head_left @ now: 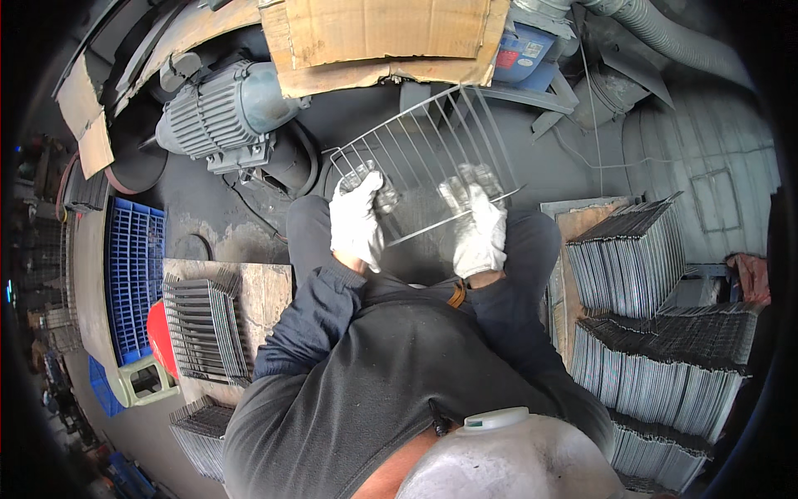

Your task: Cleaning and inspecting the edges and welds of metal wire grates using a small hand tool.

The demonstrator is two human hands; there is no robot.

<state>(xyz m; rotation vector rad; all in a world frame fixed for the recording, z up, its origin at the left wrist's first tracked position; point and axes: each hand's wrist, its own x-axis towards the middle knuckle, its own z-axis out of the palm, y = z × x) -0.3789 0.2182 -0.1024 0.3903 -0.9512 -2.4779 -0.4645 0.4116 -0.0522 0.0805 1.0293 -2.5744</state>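
Over my lap I hold a wire rack [431, 223], a metal frame with thin parallel bars, tilted with its far side raised toward the cardboard. My left hand [357, 219], in a white work glove, grips its left end. The right hand [480, 231], gloved the same way, is closed on the near edge toward the right end. The gloves' finger areas look grey and worn. Stacks of similar wire racks stand on both sides: one pile [204, 328] by my left elbow, and larger piles [628, 266] to my right.
A grey electric motor [220, 108] sits ahead on the left, and cardboard sheets [386, 37] cover something straight ahead. A blue plastic crate [133, 279] and green stool [145, 384] are far left. A flexible duct [677, 46] runs at the upper right.
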